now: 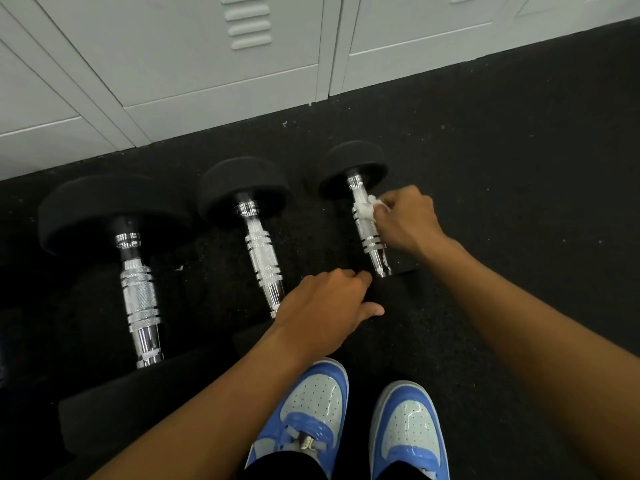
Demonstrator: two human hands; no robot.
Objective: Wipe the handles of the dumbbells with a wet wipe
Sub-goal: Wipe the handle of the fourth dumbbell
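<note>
Dumbbells are laid in a row of three on the dark rubber floor [502, 168], their chrome handles pointing toward the person and their far black heads near the pale lockers [207, 64]. The right dumbbell [369, 223] is being worked on: a white wet wipe [367, 209] is pinched in the grip of the right hand [405, 220] and pressed against the upper part of its handle. The left hand [325, 306] is laid on the near black head of that same dumbbell, its fingers bent over the head, so the grip is closed on it. The middle dumbbell [261, 251] and the left dumbbell [138, 289] are touched by neither hand. Blue and pale shoes [408, 431] are seen at the bottom edge.
</note>
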